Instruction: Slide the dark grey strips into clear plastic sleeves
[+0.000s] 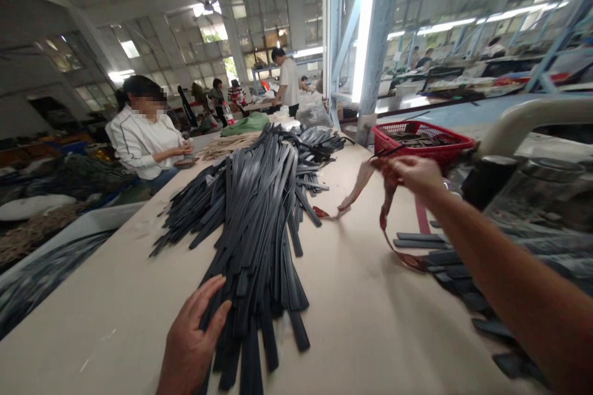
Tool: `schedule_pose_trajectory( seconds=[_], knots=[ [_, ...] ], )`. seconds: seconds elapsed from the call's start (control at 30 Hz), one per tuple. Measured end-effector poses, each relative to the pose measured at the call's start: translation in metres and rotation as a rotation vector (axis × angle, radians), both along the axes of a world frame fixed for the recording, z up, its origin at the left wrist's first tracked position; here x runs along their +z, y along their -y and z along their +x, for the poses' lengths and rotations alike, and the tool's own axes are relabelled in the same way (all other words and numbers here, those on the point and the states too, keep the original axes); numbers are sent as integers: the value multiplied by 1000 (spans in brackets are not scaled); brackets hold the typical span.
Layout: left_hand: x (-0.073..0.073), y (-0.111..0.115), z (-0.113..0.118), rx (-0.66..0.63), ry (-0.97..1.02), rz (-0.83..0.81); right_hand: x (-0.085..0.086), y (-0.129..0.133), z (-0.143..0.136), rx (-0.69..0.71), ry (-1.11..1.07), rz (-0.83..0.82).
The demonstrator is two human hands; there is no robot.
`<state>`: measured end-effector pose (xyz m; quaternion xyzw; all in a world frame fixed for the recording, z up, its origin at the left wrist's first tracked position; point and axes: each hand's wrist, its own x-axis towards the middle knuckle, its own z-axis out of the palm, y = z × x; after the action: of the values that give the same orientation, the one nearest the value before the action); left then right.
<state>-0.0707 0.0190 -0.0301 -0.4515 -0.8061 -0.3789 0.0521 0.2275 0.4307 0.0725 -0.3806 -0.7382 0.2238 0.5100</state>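
Head view: red-brown strap [386, 210], pinched in the closed right hand [412, 173], lifted, its ends trailing onto the table [361, 321]. Left hand [194, 333], fingers spread flat, rests on the near end of a pile of black strips [259, 210]. Red basket [421, 139] just behind the right hand. Seated co-worker [143, 133] at the far-left table edge.

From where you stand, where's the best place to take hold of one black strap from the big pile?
Probably by a near end: the black straps fan out into separate tips by the left hand, while farther up they overlap tightly. Come from the near table edge and pinch one loose tip.
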Motion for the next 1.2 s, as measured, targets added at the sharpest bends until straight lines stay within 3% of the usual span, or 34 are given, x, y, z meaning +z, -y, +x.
schedule_pose_trajectory(
  seconds=[0.1,0.2,0.27,0.33,0.4,0.43,0.5,0.57,0.8,0.93,1.07,1.2],
  knots=[
    [1,5,13,1,-9,7,36,-39,22,-130,-21,-5],
    [-2,15,19,2,-1,-10,42,-24,26,-238,155,172],
    [-8,22,21,4,3,-22,25,24,17,-198,275,298],
    [-13,29,22,2,10,-26,-6,92,-3,92,405,352],
    [-18,35,25,-8,12,-25,-44,162,-27,490,550,369],
    [-19,37,26,-14,12,-25,-62,192,-39,599,614,378],
    [-20,41,30,-22,9,-36,-88,236,-61,756,856,442],
    [-20,45,35,-29,4,-42,-101,255,-78,776,981,474],
    [-28,60,46,-58,-50,-31,-100,253,-110,764,1076,537],
    [-29,62,54,-85,-73,-37,-104,247,-109,749,1065,567],
    [-26,67,60,-112,-78,-6,-104,212,-72,586,1033,535],
    [-27,67,64,-133,-41,22,-96,155,-7,265,984,456]
  ],
)
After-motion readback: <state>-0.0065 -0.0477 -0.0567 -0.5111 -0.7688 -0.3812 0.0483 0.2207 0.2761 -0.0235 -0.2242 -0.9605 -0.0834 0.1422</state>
